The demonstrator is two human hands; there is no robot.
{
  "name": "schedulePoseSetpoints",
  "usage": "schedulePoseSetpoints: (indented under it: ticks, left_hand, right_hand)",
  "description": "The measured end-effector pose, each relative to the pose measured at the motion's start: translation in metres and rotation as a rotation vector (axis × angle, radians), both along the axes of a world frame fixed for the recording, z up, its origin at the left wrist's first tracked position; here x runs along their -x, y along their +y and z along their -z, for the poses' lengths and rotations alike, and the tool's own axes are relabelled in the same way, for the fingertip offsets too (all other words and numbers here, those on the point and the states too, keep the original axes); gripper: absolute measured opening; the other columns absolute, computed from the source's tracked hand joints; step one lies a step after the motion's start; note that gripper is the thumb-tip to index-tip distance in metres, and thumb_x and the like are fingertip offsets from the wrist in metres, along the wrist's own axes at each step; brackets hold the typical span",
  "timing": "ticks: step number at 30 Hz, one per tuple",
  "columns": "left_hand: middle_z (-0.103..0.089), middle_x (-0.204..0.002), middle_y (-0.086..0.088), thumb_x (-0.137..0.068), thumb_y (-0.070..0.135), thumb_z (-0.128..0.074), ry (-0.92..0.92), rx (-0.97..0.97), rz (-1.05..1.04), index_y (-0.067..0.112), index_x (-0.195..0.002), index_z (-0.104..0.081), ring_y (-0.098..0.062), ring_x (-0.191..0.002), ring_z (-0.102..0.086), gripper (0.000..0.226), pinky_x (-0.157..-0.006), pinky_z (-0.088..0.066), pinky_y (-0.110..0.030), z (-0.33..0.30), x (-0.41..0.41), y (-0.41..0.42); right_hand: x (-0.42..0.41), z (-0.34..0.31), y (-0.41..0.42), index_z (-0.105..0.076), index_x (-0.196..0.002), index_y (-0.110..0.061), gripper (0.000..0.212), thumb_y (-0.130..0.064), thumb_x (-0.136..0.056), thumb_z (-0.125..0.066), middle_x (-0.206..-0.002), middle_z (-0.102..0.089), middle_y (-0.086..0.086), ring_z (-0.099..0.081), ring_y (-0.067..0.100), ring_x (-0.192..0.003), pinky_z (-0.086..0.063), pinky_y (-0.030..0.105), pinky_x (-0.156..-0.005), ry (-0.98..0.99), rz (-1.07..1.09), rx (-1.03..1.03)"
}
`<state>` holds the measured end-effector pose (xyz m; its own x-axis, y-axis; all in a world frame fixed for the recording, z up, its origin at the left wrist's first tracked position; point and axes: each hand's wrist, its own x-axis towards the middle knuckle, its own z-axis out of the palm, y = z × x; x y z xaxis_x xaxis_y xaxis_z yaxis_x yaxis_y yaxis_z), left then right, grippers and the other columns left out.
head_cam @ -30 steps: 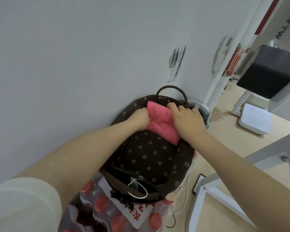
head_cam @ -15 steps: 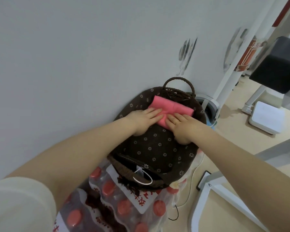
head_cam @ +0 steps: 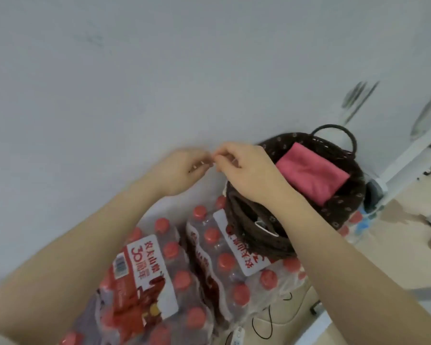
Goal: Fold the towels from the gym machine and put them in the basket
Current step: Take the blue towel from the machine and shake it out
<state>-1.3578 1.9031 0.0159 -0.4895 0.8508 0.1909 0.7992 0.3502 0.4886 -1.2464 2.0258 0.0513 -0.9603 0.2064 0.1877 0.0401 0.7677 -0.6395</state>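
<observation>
A folded pink towel lies flat on top of the brown wicker basket, which has a dark flower-print lining and a loop handle at the back. The basket stands against the grey wall on packs of bottles. My left hand and my right hand are raised in front of the wall, left of the basket. Their curled fingertips meet each other, and I see nothing held between them. Neither hand touches the towel.
Shrink-wrapped packs of red-capped water bottles fill the floor below my arms and under the basket. A white machine post rises at the right by the wall. A black cable lies on the beige floor.
Both hands have lifted off the pink towel and moved left and up, coming together at the fingertips. The towel stays in the basket. My view has swung left.
</observation>
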Motion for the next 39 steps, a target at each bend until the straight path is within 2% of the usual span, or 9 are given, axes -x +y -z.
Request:
schedulePoseSetpoints:
  ticks: [2, 5, 9, 12, 18, 23, 28, 33, 39]
  left_hand:
    - [-0.064, -0.084, -0.007, -0.082, 0.019, -0.043, -0.032, -0.037, -0.207, 0.001, -0.100, -0.066, -0.013, -0.067, -0.048, 0.034, -0.063, -0.032, -0.008, 0.015, -0.012, -0.067]
    - [-0.069, -0.092, -0.006, -0.080, 0.025, -0.040, -0.108, 0.007, -0.480, 0.007, -0.102, -0.066, -0.017, -0.076, -0.056, 0.039, -0.068, -0.036, -0.017, 0.035, -0.049, -0.166]
    - [-0.069, -0.102, -0.004, -0.090, 0.015, -0.049, -0.264, 0.002, -0.823, 0.015, -0.111, -0.063, -0.018, -0.091, -0.063, 0.025, -0.082, -0.045, -0.025, 0.051, -0.128, -0.296]
    - [-0.064, -0.116, -0.005, -0.093, 0.013, -0.047, -0.345, -0.002, -1.094, 0.014, -0.121, -0.057, -0.020, -0.105, -0.060, 0.030, -0.086, -0.043, -0.024, 0.063, -0.214, -0.391]
    - [-0.064, -0.108, -0.002, -0.093, 0.016, -0.047, -0.419, -0.034, -1.526, 0.016, -0.117, -0.058, -0.024, -0.097, -0.063, 0.026, -0.084, -0.047, -0.029, 0.081, -0.428, -0.546]
    - [-0.065, -0.111, 0.000, -0.093, 0.016, -0.046, -0.484, -0.142, -1.847, 0.018, -0.118, -0.057, -0.018, -0.098, -0.061, 0.027, -0.081, -0.047, -0.028, 0.093, -0.596, -0.634]
    - [-0.064, -0.113, 0.003, -0.093, 0.019, -0.046, -0.457, -0.217, -2.044, 0.019, -0.119, -0.057, -0.014, -0.096, -0.060, 0.028, -0.075, -0.043, -0.025, 0.092, -0.698, -0.703]
    - [-0.063, -0.116, 0.002, -0.094, 0.019, -0.045, -0.432, -0.308, -2.181, 0.018, -0.120, -0.056, -0.012, -0.096, -0.058, 0.029, -0.082, -0.043, -0.024, 0.097, -0.763, -0.774]
    - [-0.062, -0.110, 0.003, -0.094, 0.019, -0.046, -0.380, -0.290, -2.320, 0.018, -0.120, -0.057, -0.012, -0.088, -0.056, 0.029, -0.076, -0.042, -0.024, 0.086, -0.831, -0.895]
  right_hand:
    - [0.015, 0.003, -0.052, -0.065, -0.098, -0.018, 0.017, -0.024, -0.093, -0.049, -0.088, -0.066, -0.004, -0.057, 0.012, -0.079, -0.045, 0.028, -0.078, -0.044, -0.163, 0.054]
    - [0.026, 0.023, -0.137, -0.064, -0.101, -0.017, 0.019, -0.024, -0.093, -0.049, -0.096, -0.067, -0.001, -0.058, 0.013, -0.087, -0.047, 0.030, -0.083, -0.137, -0.400, 0.019]
    - [-0.001, 0.051, -0.259, -0.064, -0.101, -0.016, 0.020, -0.024, -0.092, -0.048, -0.101, -0.067, 0.005, -0.060, 0.023, -0.095, -0.048, 0.035, -0.085, -0.256, -0.697, -0.158]
    - [-0.052, 0.063, -0.349, -0.063, -0.097, -0.014, 0.018, -0.022, -0.092, -0.047, -0.091, -0.066, 0.004, -0.061, 0.023, -0.088, -0.050, 0.037, -0.080, -0.279, -0.916, -0.221]
    - [-0.190, 0.095, -0.523, -0.061, -0.103, -0.004, 0.026, -0.023, -0.094, -0.045, -0.102, -0.066, 0.013, -0.059, 0.029, -0.094, -0.049, 0.041, -0.084, -0.342, -1.290, -0.298]
    - [-0.312, 0.116, -0.650, -0.056, -0.077, -0.024, 0.017, -0.023, -0.092, -0.047, -0.088, -0.059, -0.003, -0.054, 0.018, -0.087, -0.041, 0.027, -0.074, -0.337, -1.571, -0.367]
    - [-0.391, 0.115, -0.752, -0.061, -0.094, -0.014, 0.020, -0.024, -0.093, -0.044, -0.094, -0.065, 0.003, -0.057, 0.022, -0.088, -0.045, 0.032, -0.074, -0.336, -1.697, -0.427]
    - [-0.447, 0.118, -0.853, -0.063, -0.093, -0.015, 0.022, -0.023, -0.092, -0.043, -0.092, -0.066, -0.001, -0.061, 0.019, -0.085, -0.050, 0.033, -0.074, -0.275, -1.791, -0.459]
    - [-0.528, 0.115, -1.011, -0.060, -0.086, -0.008, 0.022, -0.019, -0.089, -0.042, -0.084, -0.063, 0.002, -0.057, 0.025, -0.081, -0.049, 0.038, -0.071, -0.178, -1.925, -0.436]
